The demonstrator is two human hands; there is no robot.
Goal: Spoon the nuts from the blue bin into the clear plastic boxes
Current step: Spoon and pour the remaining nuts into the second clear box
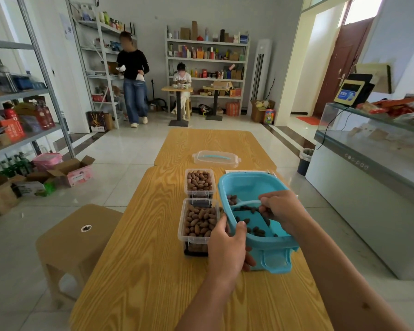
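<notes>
The near end of the wooden surface (139,283) lay bare in front of the two arms, and a wide strip stayed free along its left side. Two clear boxes (199,219) heaped with nuts stood in a row just left of the blue bin (246,185), closing the gap there. Beyond them a clear lid (216,158) lay well apart on the far board, bare wood around it. A stool (78,232) stood just beside the left edge.
</notes>
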